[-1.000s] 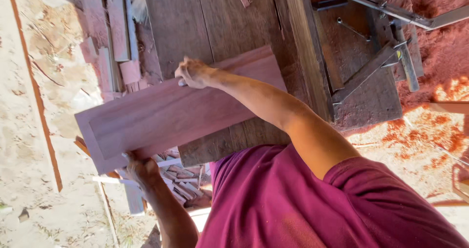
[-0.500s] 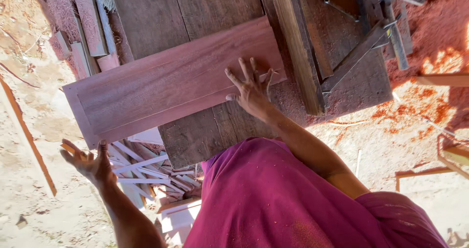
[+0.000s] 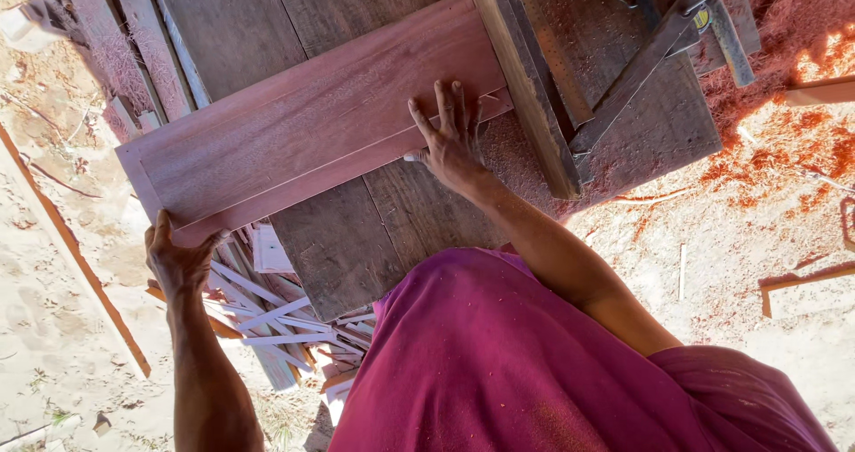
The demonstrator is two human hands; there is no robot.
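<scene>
A long reddish wooden board (image 3: 303,122) with a groove along its near edge lies slanted across a dark plank worktable (image 3: 356,238). My left hand (image 3: 178,258) grips the board's near left corner, which hangs past the table edge. My right hand (image 3: 450,136) rests flat on the board's near edge, fingers spread, next to the right end. That end butts against a thick wooden rail (image 3: 525,78) fixed across the table.
A metal bracket and bars (image 3: 641,60) sit on the table beyond the rail. Pale wood offcut strips (image 3: 267,309) lie heaped under the table's left side. Red sawdust (image 3: 784,149) covers the sandy ground at right. Planks (image 3: 107,51) are stacked at upper left.
The board, held up in both hands a second ago, now lies on the table. My left hand let go, swung out, then took the near left corner. My right hand flattened onto the board.
</scene>
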